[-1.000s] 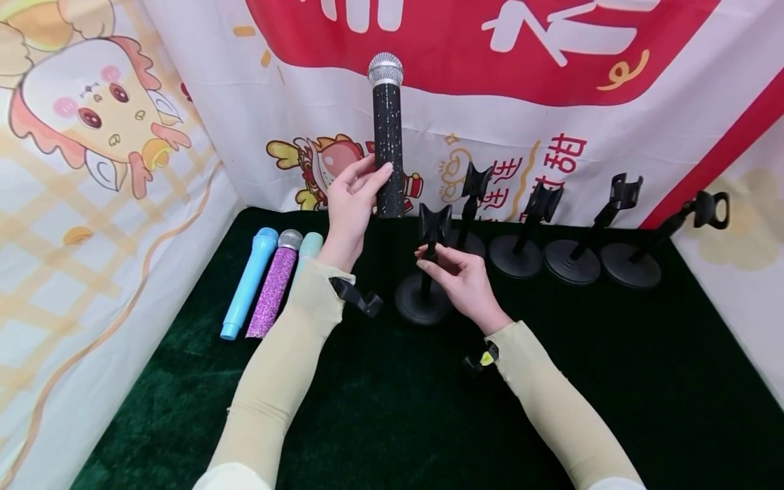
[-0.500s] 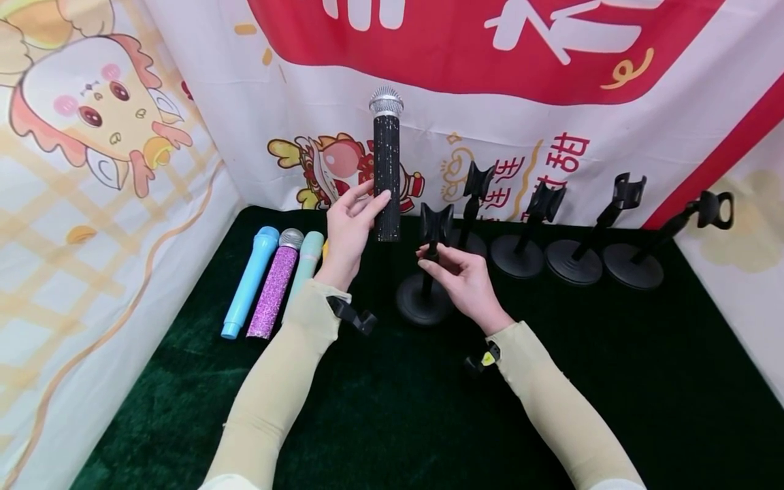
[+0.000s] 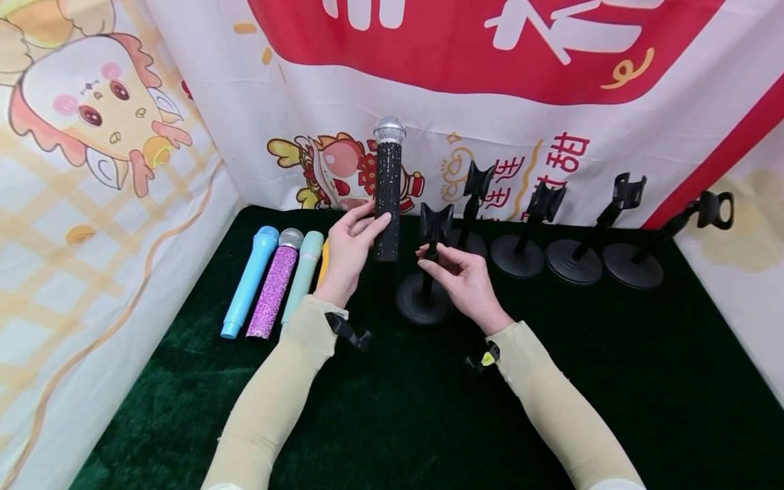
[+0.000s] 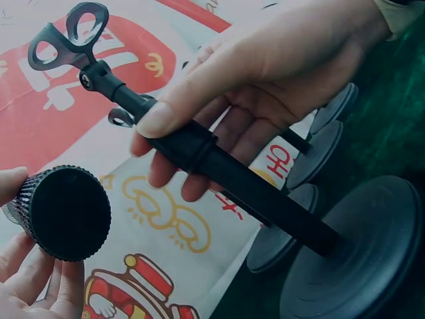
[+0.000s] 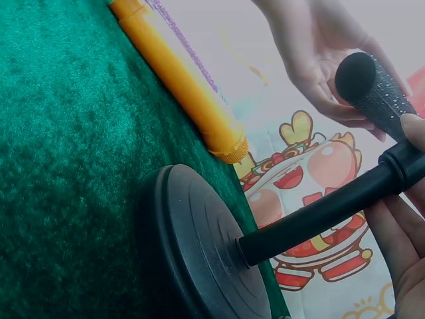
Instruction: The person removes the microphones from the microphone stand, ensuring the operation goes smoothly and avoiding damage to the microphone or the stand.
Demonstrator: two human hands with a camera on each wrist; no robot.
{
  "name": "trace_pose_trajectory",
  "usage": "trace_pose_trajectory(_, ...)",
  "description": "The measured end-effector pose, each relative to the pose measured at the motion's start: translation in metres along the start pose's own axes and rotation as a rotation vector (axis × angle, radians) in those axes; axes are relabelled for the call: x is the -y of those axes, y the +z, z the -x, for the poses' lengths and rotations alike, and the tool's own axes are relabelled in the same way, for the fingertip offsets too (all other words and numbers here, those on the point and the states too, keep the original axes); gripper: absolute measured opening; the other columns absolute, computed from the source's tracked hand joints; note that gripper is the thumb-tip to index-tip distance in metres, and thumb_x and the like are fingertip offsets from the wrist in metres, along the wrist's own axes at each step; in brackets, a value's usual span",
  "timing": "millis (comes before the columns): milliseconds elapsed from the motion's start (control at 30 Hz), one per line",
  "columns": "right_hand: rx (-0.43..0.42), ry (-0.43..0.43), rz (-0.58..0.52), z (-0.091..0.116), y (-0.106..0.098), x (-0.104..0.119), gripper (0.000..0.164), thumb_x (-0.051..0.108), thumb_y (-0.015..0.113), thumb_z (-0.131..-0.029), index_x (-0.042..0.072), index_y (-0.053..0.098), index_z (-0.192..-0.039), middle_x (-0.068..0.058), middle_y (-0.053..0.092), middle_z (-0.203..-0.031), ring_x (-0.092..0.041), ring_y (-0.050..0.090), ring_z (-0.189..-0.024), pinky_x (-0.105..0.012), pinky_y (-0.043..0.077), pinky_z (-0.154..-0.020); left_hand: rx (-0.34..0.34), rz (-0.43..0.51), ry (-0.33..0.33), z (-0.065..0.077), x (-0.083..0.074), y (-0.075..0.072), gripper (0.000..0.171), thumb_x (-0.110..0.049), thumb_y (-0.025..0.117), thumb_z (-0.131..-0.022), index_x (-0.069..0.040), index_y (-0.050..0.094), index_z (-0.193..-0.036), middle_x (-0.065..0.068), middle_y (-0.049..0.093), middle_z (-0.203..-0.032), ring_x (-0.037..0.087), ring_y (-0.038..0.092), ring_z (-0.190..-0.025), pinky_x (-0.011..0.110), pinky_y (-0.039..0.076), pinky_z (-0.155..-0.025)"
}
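Observation:
Upright in my left hand (image 3: 348, 252) is a black microphone (image 3: 388, 184) with pale flecks and a silver mesh head. Thumb and fingers pinch its lower part, and its flat dark end (image 4: 72, 212) shows in the left wrist view. My right hand (image 3: 468, 282) grips the post of a black microphone stand (image 3: 425, 303) just under its forked clip (image 3: 437, 222). In the right wrist view, the stand's round base (image 5: 199, 232) is close to the green cloth. The microphone is left of the clip, apart from it, with its lower end a little lower than the clip's top.
Several more black stands (image 3: 572, 262) line the back right. A blue microphone (image 3: 251, 282), a glittery purple microphone (image 3: 273, 286), a mint green microphone (image 3: 304, 272) and an orange microphone (image 5: 179, 76) lie on the green cloth (image 3: 392, 422) at left. Printed fabric (image 3: 343, 95) hangs behind.
My left hand has come down with the black microphone, from high above the clip to beside it. The right hand and the stand have stayed in place.

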State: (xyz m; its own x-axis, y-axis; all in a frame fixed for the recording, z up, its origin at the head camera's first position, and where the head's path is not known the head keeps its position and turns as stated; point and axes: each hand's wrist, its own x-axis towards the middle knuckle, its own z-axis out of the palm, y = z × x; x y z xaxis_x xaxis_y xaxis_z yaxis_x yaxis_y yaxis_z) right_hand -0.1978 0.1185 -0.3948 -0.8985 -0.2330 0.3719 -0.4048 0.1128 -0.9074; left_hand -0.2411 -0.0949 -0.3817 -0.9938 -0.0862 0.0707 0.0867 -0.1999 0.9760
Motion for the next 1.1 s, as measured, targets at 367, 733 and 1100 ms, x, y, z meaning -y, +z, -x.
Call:
trace_pose_trajectory(367, -0.001, 0.007, -0.019, 0.001, 0.000, -0.002, 0.023, 0.005, 0.070, -0.098, 0.001, 0.073, -0.120, -0.012, 0.072, -0.115, -0.021, 0.068, -0.109, -0.033, 0.054, -0.096, 0.006, -0.055, 0.010, 0.004, 0.013, -0.015, 0.048, -0.031, 0.080, -0.091, -0.015, 0.066, -0.134, 0.008, 0.073, -0.117, 0.021, 0.068, -0.107, 0.039, 0.052, -0.092)
trace_pose_trajectory(733, 0.002, 0.002, -0.041, 0.001, 0.000, -0.003, 0.023, 0.005, 0.070, -0.097, 0.000, 0.072, -0.120, -0.012, 0.072, -0.115, -0.022, 0.068, -0.110, -0.033, 0.053, -0.096, 0.010, -0.052, 0.016, 0.010, 0.013, -0.034, 0.047, -0.026, 0.083, -0.089, -0.015, 0.068, -0.133, 0.009, 0.073, -0.117, 0.022, 0.069, -0.108, 0.037, 0.055, -0.091)
trace_pose_trajectory(1100, 0.004, 0.002, -0.057, 0.000, 0.000, -0.005, 0.023, 0.006, 0.070, -0.097, 0.001, 0.073, -0.120, -0.012, 0.072, -0.115, -0.023, 0.067, -0.111, -0.034, 0.053, -0.096, -0.049, -0.085, -0.054, 0.013, 0.010, -0.059, 0.051, -0.028, 0.083, -0.089, -0.015, 0.066, -0.135, 0.009, 0.071, -0.123, 0.021, 0.066, -0.113, 0.036, 0.053, -0.093)
